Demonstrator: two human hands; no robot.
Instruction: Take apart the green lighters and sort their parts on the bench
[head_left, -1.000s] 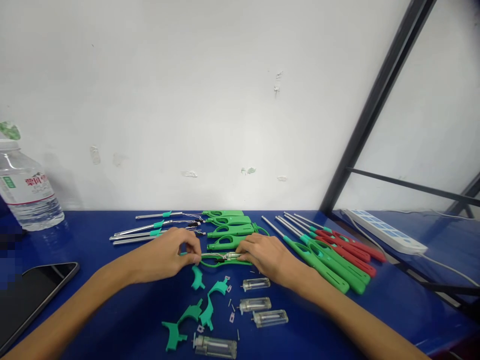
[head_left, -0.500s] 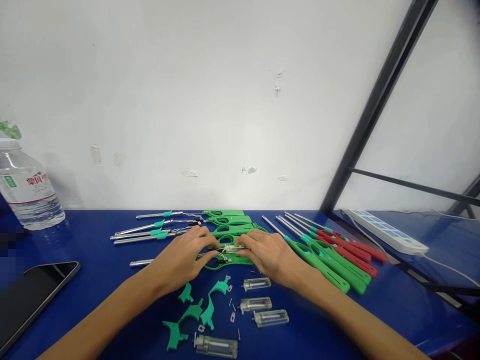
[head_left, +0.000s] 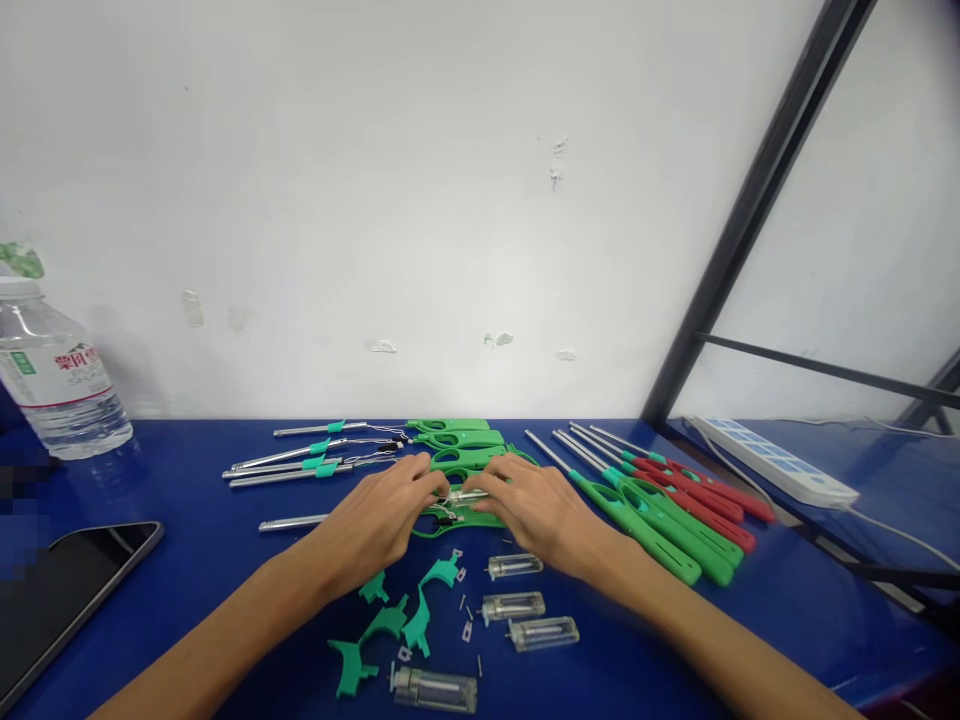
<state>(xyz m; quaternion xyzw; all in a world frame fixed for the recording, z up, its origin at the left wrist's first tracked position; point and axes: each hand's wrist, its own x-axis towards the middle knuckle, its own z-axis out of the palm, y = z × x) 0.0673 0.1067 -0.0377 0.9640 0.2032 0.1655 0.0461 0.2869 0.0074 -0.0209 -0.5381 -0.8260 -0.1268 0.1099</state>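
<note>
Above a green lighter handle shell (head_left: pixel 469 518), my right hand (head_left: pixel 536 500) pinches one end of a small clear fuel tank (head_left: pixel 468 496). My left hand (head_left: pixel 394 505) is closed at the tank's other end, its fingertips by the valve and a thin wire; what exactly they grip is partly hidden. Several more green half shells (head_left: pixel 454 440) lie behind my hands. Metal lighter tubes (head_left: pixel 292 473) with teal collars and wires extend left of them. Nearer me are loose clear fuel tanks (head_left: pixel 513 606), teal trigger pieces (head_left: pixel 384 622) and small pins (head_left: pixel 480 665).
Assembled green lighters (head_left: pixel 637 525) and red lighters (head_left: pixel 697 490) lie at the right. Behind them are a white power strip (head_left: pixel 772 465) and a dark metal frame (head_left: pixel 720 270). A water bottle (head_left: pixel 64 375) and a phone (head_left: pixel 82 590) sit at the left.
My left hand has shifted slightly right, bringing its fingertips closer to the tank's end. My right hand stays almost where it was.
</note>
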